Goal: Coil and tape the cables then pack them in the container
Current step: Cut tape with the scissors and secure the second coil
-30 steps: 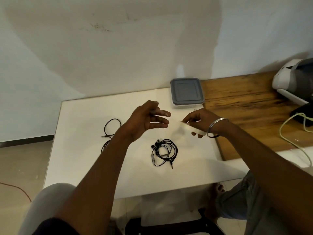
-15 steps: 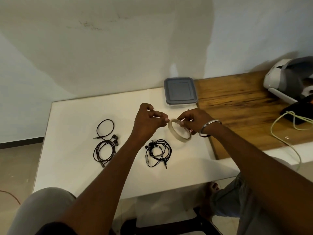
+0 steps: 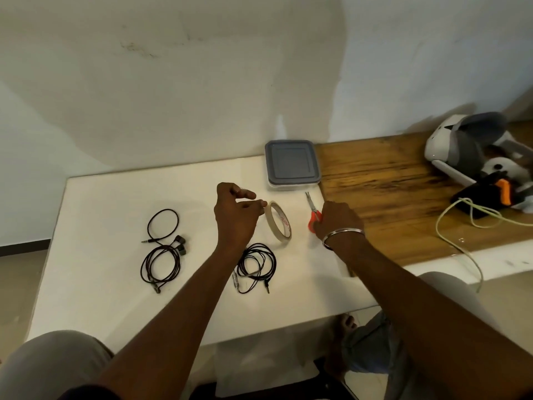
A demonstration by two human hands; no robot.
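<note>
Count, head view.

- Hands: two, the left hand (image 3: 235,217) and the right hand (image 3: 337,220).
- Thin black earphone cables, coiled: two, the left cable (image 3: 160,261) and the middle cable (image 3: 258,265).
- Flat roll of tan tape (image 3: 279,223): one.
- Square clear plastic container with grey lid (image 3: 292,164): one.
- Small scissors with orange handles (image 3: 313,210): one pair.
- Silver metal bangle (image 3: 343,234): one.
- Surfaces: two, a white tabletop (image 3: 101,203) and a brown wooden top (image 3: 389,180).
- White-and-grey rounded device (image 3: 467,145): one.
- Pale green cord (image 3: 463,201): one.
- Black object with orange part (image 3: 487,194): one, kind unclear.
</note>
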